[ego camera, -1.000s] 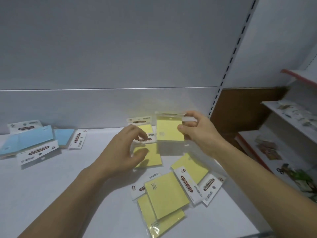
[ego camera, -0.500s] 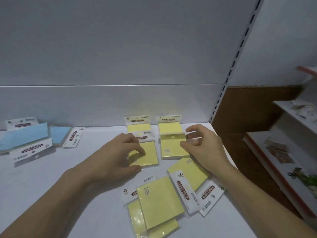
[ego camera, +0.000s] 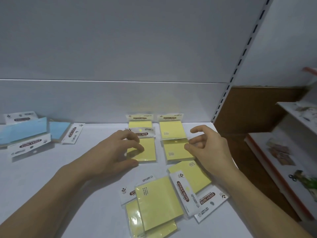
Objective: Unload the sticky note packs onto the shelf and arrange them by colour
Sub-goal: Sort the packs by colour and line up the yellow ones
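Partly hidden under the left hand [ego camera: 113, 155] is the front-left yellow pack [ego camera: 149, 152]. Bent fingers are set down on its face and the thumb is laid against its near edge, so the pack is gripped between them where it lies on the shelf [ego camera: 60, 194]. Its white header is lapped over the back-left yellow pack [ego camera: 140, 124], of which only a strip and the header are seen, against the back panel [ego camera: 103, 100]. Just beside, the back-right yellow pack [ego camera: 171, 130] is overlapped in the same way by the front-right yellow pack [ego camera: 176, 152]. The right hand [ego camera: 207, 148] is held at that pack's right edge, fingers loosely curled and thumb tip at the edge. Whether the pack is pinched or only touched cannot be told.

Nearer the camera a loose heap of yellow packs [ego camera: 157, 201] is piled crosswise. The lower ones are largely buried and the small print cannot be read. The blue packs [ego camera: 25, 133] are cut off by the left border of the view, well apart from the yellow ones.

Open shelf surface is seen between the two colours and in front of the left forearm. To the right the shelf is bounded by a slotted upright [ego camera: 240, 66], near the right hand. The neighbouring shelves [ego camera: 295, 115] beyond are blurred, and their goods cannot be made out.
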{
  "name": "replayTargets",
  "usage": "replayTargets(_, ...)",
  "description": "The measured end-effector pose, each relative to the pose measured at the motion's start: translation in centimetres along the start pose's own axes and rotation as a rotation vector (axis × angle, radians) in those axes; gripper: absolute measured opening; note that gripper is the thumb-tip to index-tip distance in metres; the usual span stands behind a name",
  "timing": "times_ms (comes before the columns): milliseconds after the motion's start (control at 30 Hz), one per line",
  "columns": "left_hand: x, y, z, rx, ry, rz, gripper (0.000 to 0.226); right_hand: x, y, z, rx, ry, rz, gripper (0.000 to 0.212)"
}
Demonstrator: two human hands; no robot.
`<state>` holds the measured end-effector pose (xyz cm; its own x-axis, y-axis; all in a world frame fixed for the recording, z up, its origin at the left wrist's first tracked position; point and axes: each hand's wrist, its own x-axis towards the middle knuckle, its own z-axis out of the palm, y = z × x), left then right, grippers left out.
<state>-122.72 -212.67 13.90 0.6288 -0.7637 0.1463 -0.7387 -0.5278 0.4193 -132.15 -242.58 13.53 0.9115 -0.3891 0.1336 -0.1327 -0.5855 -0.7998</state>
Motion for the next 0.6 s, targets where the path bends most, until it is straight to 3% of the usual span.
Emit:
replayTargets(300, 0.1, -0.4, 0.3, -0.006, 0.006, 0.008, 0.033, -0.1, 0.2, 1.0, -0.026, 0.008, -0.139, 0.022)
replayTargets(500, 0.1, -0.2, 0.3, 0.007, 0.004, 0.018, 0.032, -0.4, 0.3, -0.3, -0.04, -0.256, -0.239, 0.034)
replayTargets(600, 0.1, -0.1, 0.2, 0.013, -0.006, 0.021, 0.032, -0.3, 0.4, -0.3, -0.04, -0.241, -0.257, 0.03)
